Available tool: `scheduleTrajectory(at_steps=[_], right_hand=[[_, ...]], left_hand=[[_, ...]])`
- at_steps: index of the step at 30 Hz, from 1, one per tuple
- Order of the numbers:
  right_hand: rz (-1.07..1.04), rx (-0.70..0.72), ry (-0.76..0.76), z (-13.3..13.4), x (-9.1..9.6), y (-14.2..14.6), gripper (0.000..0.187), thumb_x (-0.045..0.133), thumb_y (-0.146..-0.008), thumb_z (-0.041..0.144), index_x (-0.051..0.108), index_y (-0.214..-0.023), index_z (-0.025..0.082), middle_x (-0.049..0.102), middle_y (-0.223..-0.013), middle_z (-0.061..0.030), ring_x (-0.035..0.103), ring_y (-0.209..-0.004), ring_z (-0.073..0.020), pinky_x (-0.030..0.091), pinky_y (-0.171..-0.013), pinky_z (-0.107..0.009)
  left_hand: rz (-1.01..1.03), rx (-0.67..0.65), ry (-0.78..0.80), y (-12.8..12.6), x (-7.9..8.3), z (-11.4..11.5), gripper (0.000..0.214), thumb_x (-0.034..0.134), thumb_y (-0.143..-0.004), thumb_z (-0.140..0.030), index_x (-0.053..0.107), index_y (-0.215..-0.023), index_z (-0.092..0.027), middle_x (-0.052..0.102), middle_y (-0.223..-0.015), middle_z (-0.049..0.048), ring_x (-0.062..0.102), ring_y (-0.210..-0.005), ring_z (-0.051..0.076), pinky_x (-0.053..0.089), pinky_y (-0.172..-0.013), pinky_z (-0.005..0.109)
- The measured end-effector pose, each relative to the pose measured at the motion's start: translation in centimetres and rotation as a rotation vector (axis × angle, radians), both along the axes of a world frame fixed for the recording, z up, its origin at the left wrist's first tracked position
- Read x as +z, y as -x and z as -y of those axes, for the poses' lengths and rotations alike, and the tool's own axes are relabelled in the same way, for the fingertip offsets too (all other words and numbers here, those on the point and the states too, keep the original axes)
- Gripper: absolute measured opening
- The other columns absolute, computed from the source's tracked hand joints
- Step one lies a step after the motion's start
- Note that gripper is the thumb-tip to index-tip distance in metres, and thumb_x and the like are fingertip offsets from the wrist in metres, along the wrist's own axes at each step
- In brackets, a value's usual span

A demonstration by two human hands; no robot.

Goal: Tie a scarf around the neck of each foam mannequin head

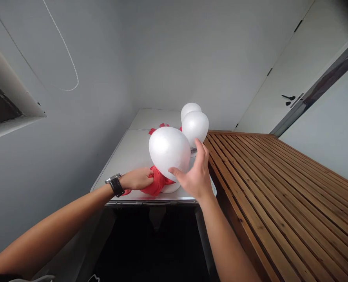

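Observation:
A white foam head form (pixel 168 150) stands at the near end of a white folding table (pixel 124 156). A red cloth (pixel 156 183) is bunched around its neck. My left hand (pixel 138 178), with a black watch on the wrist, is closed on the red cloth at the form's left side. My right hand (pixel 195 172) is open, fingers spread, with the thumb and palm against the form's right side. Two more white foam heads (pixel 195 126) (pixel 189 110) stand in a row behind it.
More red cloth pieces (pixel 158 127) lie farther back on the table. A slatted wooden surface (pixel 280 188) runs along the right of the table. Grey walls close in on the left and back; a white door with a black handle (pixel 288 98) is at right.

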State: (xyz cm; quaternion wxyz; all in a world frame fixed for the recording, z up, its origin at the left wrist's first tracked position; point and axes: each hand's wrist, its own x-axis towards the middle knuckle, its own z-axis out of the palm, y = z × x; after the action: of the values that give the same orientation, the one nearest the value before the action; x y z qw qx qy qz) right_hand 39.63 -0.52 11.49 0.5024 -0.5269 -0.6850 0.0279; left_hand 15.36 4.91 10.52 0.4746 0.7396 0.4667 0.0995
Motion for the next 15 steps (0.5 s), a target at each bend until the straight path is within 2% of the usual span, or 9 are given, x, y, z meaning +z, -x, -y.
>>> scheduleTrajectory(at_steps=[3,5,7,11,13,15], right_hand=[[0.085,0.123,0.148,-2.9,2.8,0.5,0.112,0.084,-0.079,0.063,0.021,-0.168,0.036,0.025,-0.172,-0.0136,0.032,-0.158,-0.0399,0.05,-0.114,-0.064],[0.1,0.149,0.204,-3.7,3.2,1.0,0.108,0.087,-0.077,0.057,0.027,-0.165,0.038,0.033,-0.168,-0.0121,0.04,-0.153,-0.0386,0.05,-0.113,-0.063],[0.077,0.106,0.201,-3.6,3.0,1.6,0.106,0.089,-0.074,0.051,0.031,-0.163,0.037,0.041,-0.161,-0.0126,0.047,-0.146,-0.0369,0.052,-0.112,-0.061],[0.048,-0.037,0.159,-2.7,2.4,3.2,0.103,0.087,-0.073,0.047,0.034,-0.16,0.034,0.044,-0.153,-0.0151,0.052,-0.137,-0.0387,0.056,-0.104,-0.059],[0.049,-0.086,0.154,-2.4,2.3,4.0,0.102,0.085,-0.073,0.048,0.033,-0.16,0.034,0.041,-0.155,-0.0157,0.052,-0.135,-0.0406,0.058,-0.099,-0.061],[0.055,-0.118,0.157,-2.3,2.2,4.5,0.102,0.084,-0.073,0.049,0.033,-0.16,0.035,0.039,-0.156,-0.0159,0.052,-0.134,-0.0416,0.059,-0.097,-0.063]], left_hand=[[-0.08,0.029,-0.098,-0.5,-0.4,0.9,0.031,0.059,-0.079,-0.02,0.044,-0.053,-0.021,0.039,-0.05,0.0007,0.028,-0.049,0.013,0.021,-0.056,0.033],[-0.112,0.068,-0.182,-0.7,-0.9,1.4,0.035,0.058,-0.083,-0.021,0.039,-0.053,-0.021,0.04,-0.051,0.001,0.027,-0.05,0.013,0.021,-0.058,0.033],[-0.117,0.14,-0.301,-1.1,-1.6,2.6,0.039,0.057,-0.087,-0.023,0.036,-0.054,-0.022,0.039,-0.052,0.0015,0.027,-0.051,0.014,0.021,-0.059,0.034],[-0.144,0.227,-0.502,-3.6,-3.6,7.6,0.035,0.051,-0.099,-0.032,0.045,-0.067,-0.022,0.047,-0.06,0.0049,0.043,-0.054,0.018,0.03,-0.065,0.035],[-0.151,0.228,-0.482,-5.9,-5.1,10.8,0.032,0.041,-0.105,-0.037,0.053,-0.079,-0.022,0.056,-0.07,0.0105,0.056,-0.061,0.024,0.035,-0.068,0.037],[-0.153,0.224,-0.372,-8.6,-6.9,13.3,0.037,0.032,-0.107,-0.04,0.058,-0.09,-0.021,0.064,-0.079,0.0172,0.065,-0.069,0.031,0.04,-0.071,0.041]])
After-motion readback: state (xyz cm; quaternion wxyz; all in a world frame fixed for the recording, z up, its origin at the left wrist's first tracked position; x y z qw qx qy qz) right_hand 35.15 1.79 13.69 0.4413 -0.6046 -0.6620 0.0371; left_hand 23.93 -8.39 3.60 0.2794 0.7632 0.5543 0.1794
